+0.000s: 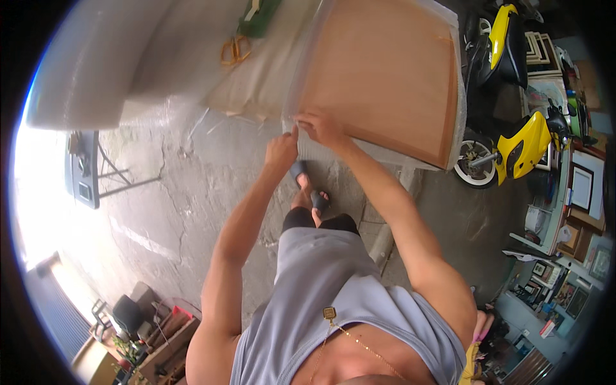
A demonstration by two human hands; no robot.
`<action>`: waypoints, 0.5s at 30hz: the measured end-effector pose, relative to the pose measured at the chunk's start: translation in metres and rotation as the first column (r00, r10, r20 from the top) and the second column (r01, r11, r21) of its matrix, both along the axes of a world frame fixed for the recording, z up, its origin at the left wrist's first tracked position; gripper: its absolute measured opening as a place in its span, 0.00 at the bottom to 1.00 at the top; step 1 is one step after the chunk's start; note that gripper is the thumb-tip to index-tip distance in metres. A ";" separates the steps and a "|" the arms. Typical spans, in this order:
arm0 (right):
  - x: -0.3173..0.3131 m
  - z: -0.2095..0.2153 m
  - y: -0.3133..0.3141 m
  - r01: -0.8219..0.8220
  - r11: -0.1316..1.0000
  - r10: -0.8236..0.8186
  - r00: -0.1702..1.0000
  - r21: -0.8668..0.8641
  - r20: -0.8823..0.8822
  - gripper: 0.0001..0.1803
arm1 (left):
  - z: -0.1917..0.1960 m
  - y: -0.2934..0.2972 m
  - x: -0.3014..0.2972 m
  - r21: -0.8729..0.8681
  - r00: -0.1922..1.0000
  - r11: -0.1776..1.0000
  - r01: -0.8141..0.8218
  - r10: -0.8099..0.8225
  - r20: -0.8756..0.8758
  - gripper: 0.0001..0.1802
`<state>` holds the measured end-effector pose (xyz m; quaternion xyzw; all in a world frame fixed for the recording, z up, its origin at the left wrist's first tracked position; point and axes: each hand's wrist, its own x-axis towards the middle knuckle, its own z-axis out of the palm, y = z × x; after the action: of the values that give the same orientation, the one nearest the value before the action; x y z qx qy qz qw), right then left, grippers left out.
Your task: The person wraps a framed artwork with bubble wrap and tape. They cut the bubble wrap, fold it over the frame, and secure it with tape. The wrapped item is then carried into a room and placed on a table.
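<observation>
A large flat panel (385, 70) with a brown back and wooden frame edges lies on a work surface, with clear bubble wrap (292, 90) around its borders. At its near left corner my left hand (282, 151) is closed, its thumb and fingers pinching the wrap's edge. Just right of it, my right hand (323, 128) bends over the same edge with its fingers closed on the wrap. Whatever lies between the fingertips is too small to make out. Left of the panel lie scissors (235, 51) with orange-yellow handles and a green tape dispenser (258, 18).
A wide sheet of clear plastic (90, 70), blurred, covers the left of the surface. A yellow motorcycle (523, 151) and another yellow two-wheeler (504, 38) stand at right, near shelves of frames. A dark folding table (82, 170) stands at left on cracked concrete (160, 192).
</observation>
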<state>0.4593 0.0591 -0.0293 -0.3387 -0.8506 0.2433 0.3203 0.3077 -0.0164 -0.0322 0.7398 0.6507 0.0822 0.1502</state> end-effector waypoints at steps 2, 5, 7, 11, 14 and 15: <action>0.001 0.003 0.004 -0.037 0.999 0.037 0.999 0.007 -0.028 0.09 | -0.005 0.000 0.000 0.003 1.000 1.000 0.002 -0.002 0.009 0.27; -0.007 0.005 0.006 0.004 0.999 0.001 0.992 0.044 -0.123 0.03 | -0.007 -0.010 0.000 0.032 0.999 0.999 -0.036 0.035 0.025 0.29; -0.012 0.009 0.004 0.019 1.000 -0.019 0.996 -0.003 -0.086 0.04 | -0.007 -0.019 0.001 0.054 0.996 0.995 -0.080 0.078 0.045 0.31; -0.020 0.006 0.004 0.057 0.996 -0.064 0.991 -0.066 -0.119 0.07 | -0.007 -0.044 0.003 0.152 0.981 0.975 -0.160 0.141 0.131 0.31; -0.023 0.007 0.003 0.058 0.994 -0.069 0.989 -0.088 -0.134 0.07 | -0.021 -0.057 -0.003 0.299 0.958 0.930 -0.216 0.142 0.251 0.27; -0.023 0.007 0.003 0.058 0.994 -0.070 0.989 -0.095 -0.127 0.07 | -0.027 -0.061 -0.004 0.349 0.946 0.906 -0.239 0.136 0.295 0.25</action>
<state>0.4362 0.0623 -0.0226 -0.3634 -0.8046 0.2928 0.3672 0.3035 -0.0775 -0.0596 0.6705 0.6651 0.3186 0.0806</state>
